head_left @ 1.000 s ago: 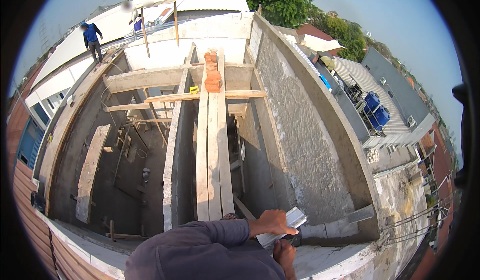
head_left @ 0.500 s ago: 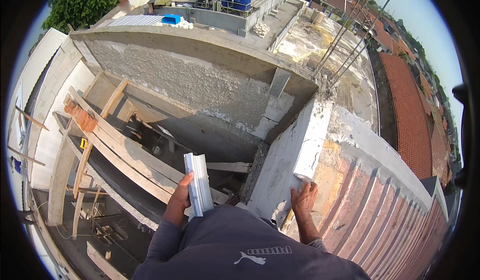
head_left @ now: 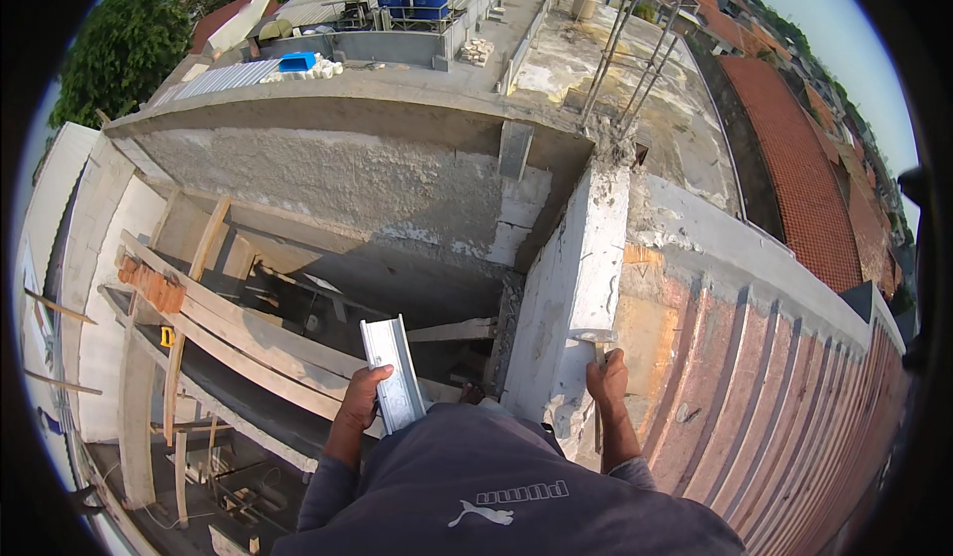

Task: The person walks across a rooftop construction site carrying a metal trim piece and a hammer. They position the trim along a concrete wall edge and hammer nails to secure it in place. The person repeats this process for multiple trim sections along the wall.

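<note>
My left hand (head_left: pixel 363 397) is closed round the side of a silvery metal channel (head_left: pixel 395 372). The channel stands steeply tilted in front of my dark shirt, its hollow side showing. At the right, my right hand (head_left: pixel 608 377) is curled shut beside the stepped end of the white wall top (head_left: pixel 599 278). A thin brownish strip shows along its fingers. Whether the hand grips that strip or rests against the wall edge cannot be made out.
Below left is a deep open space crossed by wooden planks (head_left: pixel 268 308), with orange bricks (head_left: pixel 151 286) on them. A rough grey wall (head_left: pixel 328 179) stands ahead. To the right lies a reddish corrugated roof (head_left: pixel 754 397). Upright steel bars (head_left: pixel 635 55) rise from the wall corner.
The metal channel has turned so its hollow side faces me, and shifted slightly right. My right hand has gone from loosely bent fingers to a closed grip. The view has swung a little.
</note>
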Available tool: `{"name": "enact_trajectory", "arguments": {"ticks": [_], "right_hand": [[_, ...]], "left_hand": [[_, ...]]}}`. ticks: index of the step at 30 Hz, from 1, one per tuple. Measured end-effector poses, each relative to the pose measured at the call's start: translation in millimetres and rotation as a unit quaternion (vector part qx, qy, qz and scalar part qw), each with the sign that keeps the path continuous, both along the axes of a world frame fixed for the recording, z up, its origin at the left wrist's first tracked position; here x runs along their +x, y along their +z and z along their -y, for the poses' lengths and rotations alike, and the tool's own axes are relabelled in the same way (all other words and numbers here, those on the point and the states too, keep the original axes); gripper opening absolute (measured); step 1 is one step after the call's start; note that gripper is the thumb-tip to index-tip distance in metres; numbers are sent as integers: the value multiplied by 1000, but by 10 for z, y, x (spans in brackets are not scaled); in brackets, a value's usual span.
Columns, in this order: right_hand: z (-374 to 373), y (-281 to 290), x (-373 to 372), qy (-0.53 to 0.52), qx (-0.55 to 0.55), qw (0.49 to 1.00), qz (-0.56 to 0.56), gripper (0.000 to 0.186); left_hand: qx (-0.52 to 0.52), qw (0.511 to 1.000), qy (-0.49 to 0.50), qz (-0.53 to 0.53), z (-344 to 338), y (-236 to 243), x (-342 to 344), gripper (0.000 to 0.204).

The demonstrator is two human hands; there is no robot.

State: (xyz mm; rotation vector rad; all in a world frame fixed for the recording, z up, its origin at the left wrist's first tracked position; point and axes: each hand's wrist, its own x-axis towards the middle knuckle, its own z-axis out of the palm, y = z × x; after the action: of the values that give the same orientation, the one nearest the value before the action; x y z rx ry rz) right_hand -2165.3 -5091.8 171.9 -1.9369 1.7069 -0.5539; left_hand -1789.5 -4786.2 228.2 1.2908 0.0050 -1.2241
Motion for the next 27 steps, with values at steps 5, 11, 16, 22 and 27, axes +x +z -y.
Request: {"name": "enact_trajectory", "arguments": {"ticks": [5, 11, 16, 22, 27], "right_hand": [[87, 146, 202, 27, 142, 986, 87, 19], [-320, 728, 896, 172, 114, 931, 302, 9], [-617, 967, 1721, 255, 259, 919, 150, 14], [-1210, 775, 2983, 368, 203, 907, 28, 24], [-1666, 692, 4122, 436, 242, 857, -127, 40]], "left_hand": [[47, 989, 28, 137, -46, -86, 257, 35], [-52, 968, 153, 193, 40, -2, 664, 33], [-78, 963, 198, 168, -93, -52, 1218, 35], [82, 954, 279, 73, -897, -192, 2029, 39], [127, 939, 317, 42, -1931, -495, 2800, 36]]}}
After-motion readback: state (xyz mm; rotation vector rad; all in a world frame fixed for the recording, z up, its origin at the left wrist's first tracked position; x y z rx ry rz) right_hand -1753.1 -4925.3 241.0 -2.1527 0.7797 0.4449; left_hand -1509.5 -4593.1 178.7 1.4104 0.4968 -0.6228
